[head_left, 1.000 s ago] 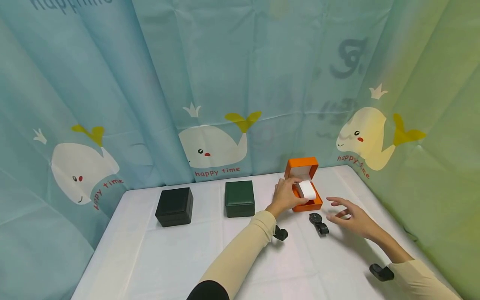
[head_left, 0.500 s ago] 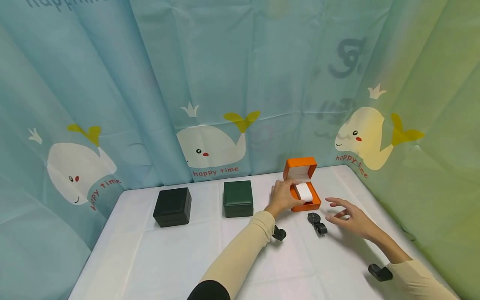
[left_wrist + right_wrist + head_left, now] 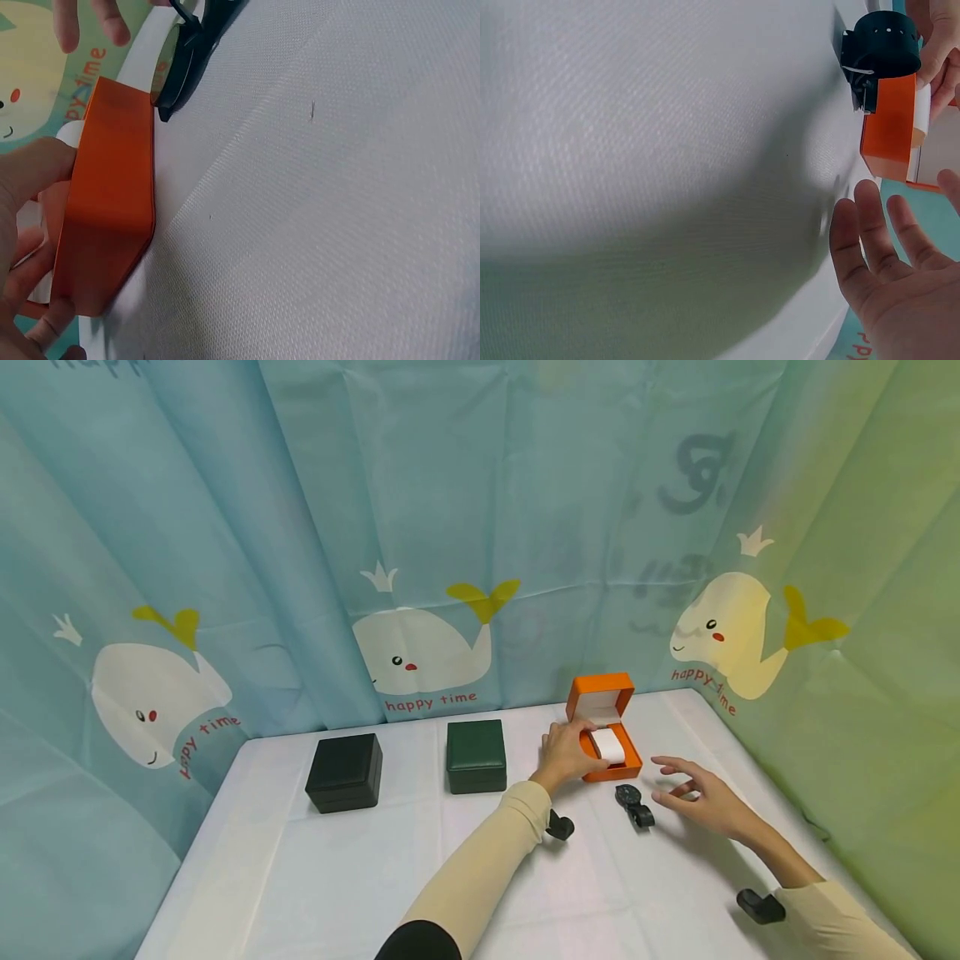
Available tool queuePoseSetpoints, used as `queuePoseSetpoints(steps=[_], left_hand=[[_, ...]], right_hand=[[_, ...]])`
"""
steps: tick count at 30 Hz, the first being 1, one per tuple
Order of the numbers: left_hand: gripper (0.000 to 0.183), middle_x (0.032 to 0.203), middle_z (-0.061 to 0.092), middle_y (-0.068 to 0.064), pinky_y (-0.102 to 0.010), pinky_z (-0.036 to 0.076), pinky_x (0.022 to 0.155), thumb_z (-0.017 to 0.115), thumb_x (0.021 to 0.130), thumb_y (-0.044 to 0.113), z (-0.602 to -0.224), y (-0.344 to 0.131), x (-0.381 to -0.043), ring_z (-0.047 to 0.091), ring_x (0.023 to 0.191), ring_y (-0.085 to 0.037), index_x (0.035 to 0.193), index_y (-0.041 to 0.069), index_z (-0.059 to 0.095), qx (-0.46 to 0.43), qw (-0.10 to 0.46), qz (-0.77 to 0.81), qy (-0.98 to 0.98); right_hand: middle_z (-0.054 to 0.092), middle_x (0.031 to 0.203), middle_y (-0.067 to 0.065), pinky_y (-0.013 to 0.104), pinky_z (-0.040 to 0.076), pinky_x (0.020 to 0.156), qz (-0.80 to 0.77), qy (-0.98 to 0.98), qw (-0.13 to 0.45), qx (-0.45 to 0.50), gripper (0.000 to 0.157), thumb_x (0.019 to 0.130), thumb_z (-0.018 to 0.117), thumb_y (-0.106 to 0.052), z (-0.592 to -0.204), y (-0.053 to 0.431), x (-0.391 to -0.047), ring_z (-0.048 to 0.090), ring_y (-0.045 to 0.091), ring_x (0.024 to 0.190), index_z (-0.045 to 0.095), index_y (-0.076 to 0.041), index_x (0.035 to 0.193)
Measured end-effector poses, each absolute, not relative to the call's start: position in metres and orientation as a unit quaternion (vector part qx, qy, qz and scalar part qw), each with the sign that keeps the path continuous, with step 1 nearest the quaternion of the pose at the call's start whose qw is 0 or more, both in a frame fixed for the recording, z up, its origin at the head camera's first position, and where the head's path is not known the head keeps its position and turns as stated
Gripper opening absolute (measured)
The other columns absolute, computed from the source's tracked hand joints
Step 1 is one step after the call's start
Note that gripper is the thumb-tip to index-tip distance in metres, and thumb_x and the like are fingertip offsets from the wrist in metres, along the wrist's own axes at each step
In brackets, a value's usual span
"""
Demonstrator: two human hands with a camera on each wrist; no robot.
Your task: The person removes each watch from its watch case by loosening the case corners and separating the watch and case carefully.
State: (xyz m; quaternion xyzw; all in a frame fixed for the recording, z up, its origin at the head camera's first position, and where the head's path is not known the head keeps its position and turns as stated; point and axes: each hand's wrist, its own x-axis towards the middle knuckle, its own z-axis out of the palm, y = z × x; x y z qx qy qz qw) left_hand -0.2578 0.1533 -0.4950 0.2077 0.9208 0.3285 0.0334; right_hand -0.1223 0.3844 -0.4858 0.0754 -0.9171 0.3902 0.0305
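Cushion (image 3: 610, 747) inside orange box (image 3: 112, 172), pinched by left fingers (image 3: 582, 727); watch (image 3: 628, 796) in front of box; right fingers (image 3: 874, 229) loose, right of box.

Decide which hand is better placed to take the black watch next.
Probably the right hand: it hovers near the black watch, holding nothing, while the left hand holds the white cushion.

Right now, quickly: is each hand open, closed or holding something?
Left hand: holding the white cushion in the open orange box.
Right hand: open, holding nothing, near the black watch.
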Motion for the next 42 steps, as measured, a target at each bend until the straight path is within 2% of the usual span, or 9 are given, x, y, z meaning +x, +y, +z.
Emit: queuePoseSetpoints(steps=[11,17,29,38,42], left_hand=[[0.052,0.123,0.067,0.008,-0.031,0.039,0.091,0.085,0.082,0.046,-0.495,0.150,-0.257,0.050,0.112,-0.017,0.128,0.030,0.070,0.210,0.020,0.344,0.915],[0.054,0.119,0.066,0.008,-0.031,0.038,0.090,0.089,0.079,0.044,-0.496,0.153,-0.257,0.050,0.110,-0.016,0.127,0.029,0.069,0.197,0.015,0.345,0.918],[0.057,0.121,0.066,0.009,-0.031,0.039,0.097,0.090,0.078,0.045,-0.490,0.160,-0.252,0.050,0.114,-0.016,0.128,0.029,0.067,0.179,0.026,0.323,0.929],[0.065,0.135,0.064,0.014,-0.026,0.038,0.084,0.080,0.083,0.058,-0.482,0.153,-0.252,0.052,0.108,-0.013,0.140,0.032,0.062,0.264,-0.022,0.237,0.935],[0.064,0.140,0.060,0.014,-0.028,0.041,0.089,0.075,0.086,0.061,-0.474,0.148,-0.253,0.053,0.114,-0.014,0.142,0.033,0.060,0.309,-0.038,0.202,0.929]], right_hand=[[0.063,0.128,0.022,0.029,0.052,0.072,0.382,-0.921,0.035,0.073,0.059,0.095,0.077,-0.026,-0.488,0.383,-0.122,0.065,0.008,0.088,0.054,-0.007,0.146],[0.063,0.128,0.023,0.029,0.052,0.072,0.380,-0.921,0.037,0.075,0.059,0.095,0.076,-0.025,-0.486,0.381,-0.121,0.065,0.009,0.087,0.054,-0.006,0.146],[0.063,0.128,0.023,0.030,0.054,0.073,0.373,-0.924,0.036,0.077,0.059,0.095,0.076,-0.026,-0.483,0.381,-0.123,0.067,0.015,0.090,0.054,-0.006,0.146],[0.062,0.130,0.023,0.031,0.055,0.073,0.369,-0.925,0.031,0.083,0.060,0.095,0.076,-0.027,-0.479,0.379,-0.128,0.068,0.020,0.092,0.053,-0.007,0.146],[0.061,0.131,0.024,0.031,0.056,0.073,0.366,-0.927,0.025,0.084,0.061,0.095,0.077,-0.028,-0.477,0.378,-0.133,0.067,0.023,0.094,0.052,-0.009,0.147]])
